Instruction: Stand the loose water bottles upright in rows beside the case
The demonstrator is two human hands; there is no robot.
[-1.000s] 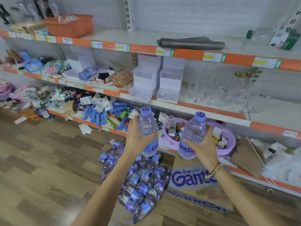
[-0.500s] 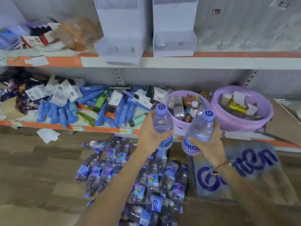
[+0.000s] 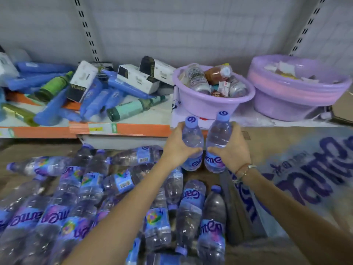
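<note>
My left hand (image 3: 176, 148) grips a clear water bottle with a purple cap (image 3: 192, 139), held upright. My right hand (image 3: 232, 150) grips a second upright bottle (image 3: 217, 138) right beside it; the two bottles nearly touch. Both are low over the wooden floor, just left of the cardboard case with purple lettering (image 3: 298, 169). Whether their bases rest on the floor I cannot tell. A heap of several loose bottles (image 3: 91, 188) lies on its side on the floor to the left and below my arms.
The bottom shelf with an orange edge strip (image 3: 122, 129) runs just behind the bottles. On it stand two purple basins (image 3: 206, 104) (image 3: 298, 94) holding small items, and a jumble of blue packages and white boxes (image 3: 91, 87) to the left.
Both hands have lowered the two bottles towards the floor beside the case and brought them closer together. The camera has dipped down and nearer to the bottom shelf.
</note>
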